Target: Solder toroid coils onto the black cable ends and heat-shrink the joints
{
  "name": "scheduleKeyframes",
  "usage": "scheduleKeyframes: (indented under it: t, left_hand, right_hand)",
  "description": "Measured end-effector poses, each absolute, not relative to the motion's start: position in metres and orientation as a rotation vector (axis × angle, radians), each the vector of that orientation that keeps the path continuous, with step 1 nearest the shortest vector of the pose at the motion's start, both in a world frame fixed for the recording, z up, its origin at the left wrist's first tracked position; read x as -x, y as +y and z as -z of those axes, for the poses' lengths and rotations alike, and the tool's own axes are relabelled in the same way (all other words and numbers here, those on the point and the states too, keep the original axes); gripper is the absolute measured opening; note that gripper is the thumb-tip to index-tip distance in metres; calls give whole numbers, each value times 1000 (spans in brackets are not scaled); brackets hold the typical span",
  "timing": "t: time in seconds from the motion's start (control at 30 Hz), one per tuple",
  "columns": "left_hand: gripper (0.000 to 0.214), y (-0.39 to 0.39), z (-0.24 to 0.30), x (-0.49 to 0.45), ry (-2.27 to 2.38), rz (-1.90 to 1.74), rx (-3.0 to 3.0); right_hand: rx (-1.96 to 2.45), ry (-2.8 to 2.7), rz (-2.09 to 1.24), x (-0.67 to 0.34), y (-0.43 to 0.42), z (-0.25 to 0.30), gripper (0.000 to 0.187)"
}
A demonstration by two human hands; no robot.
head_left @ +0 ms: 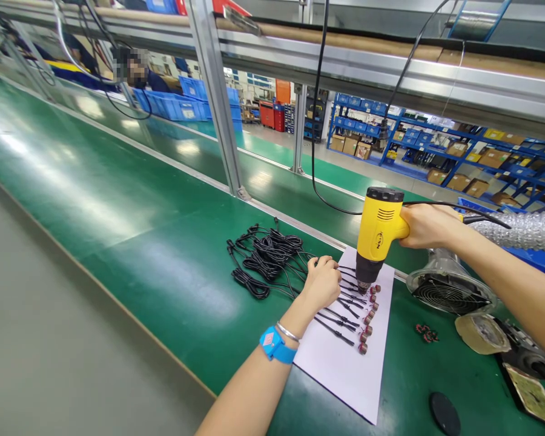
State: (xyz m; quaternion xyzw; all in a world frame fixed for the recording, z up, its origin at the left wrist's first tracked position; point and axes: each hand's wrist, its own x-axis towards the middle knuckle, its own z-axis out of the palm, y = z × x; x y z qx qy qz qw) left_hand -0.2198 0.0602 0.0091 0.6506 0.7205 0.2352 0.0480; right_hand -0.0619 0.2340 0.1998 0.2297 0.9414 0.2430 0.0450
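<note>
Heating seems only under way, the right hand (429,225) gripping the yellow heat gun (379,227) above black cable ends (341,334) on white paper (345,384); the left hand's (322,281) pinch and the finished count I cannot tell

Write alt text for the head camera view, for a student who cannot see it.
A person's right hand points a yellow heat gun down toward black cable ends and small copper-coloured parts on a white sheet. The left hand is between the ends and coiled black cables on a green workbench.
</note>
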Motion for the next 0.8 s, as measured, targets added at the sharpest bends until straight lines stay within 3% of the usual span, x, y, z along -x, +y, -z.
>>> scheduleKeyframes:
  t: [0.8]
  left_hand:
    - [23, 66, 0, 221, 2199, -762, -1982]
  right_hand:
    - [-685, 2891, -723, 51, 223, -204, 25]
